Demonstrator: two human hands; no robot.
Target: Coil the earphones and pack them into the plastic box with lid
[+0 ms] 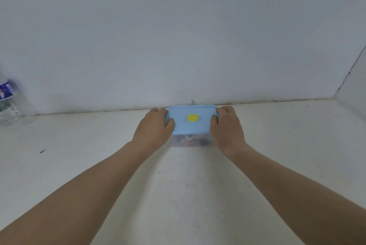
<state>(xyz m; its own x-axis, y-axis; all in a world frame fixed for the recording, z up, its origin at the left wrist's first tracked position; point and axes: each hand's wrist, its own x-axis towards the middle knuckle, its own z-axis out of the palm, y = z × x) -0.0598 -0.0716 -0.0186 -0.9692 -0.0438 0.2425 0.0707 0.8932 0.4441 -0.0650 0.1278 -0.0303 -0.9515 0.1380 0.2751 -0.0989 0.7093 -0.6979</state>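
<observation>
Item: plastic box (189,141), clear-walled, standing on the white tabletop (184,195) at 12 o'clock from the person, close against the wall. Cover: pale blue lid (191,126) with a yellow round vent cap (192,118) at its centre, seated on the box. Contents: small reddish, white and dark pieces, seen dimly through the near wall, probably the coiled earphones (190,140); cord not clearly made out. Left hand (153,126): at the 9 o'clock end of the lid, fingers curled over the edge, thumb pressing on top. Right hand (227,126): at the 3 o'clock end, same hold, thumb on the lid. Step judged: pressing the lid shut, task near its end. Handling note: press both ends evenly, then work the thumbs along the 6 and 12 o'clock edges so the rim seats all round; check that no cord is caught under the rim. Also present: clear water bottle (9,102), at 9 o'clock, well apart.
</observation>
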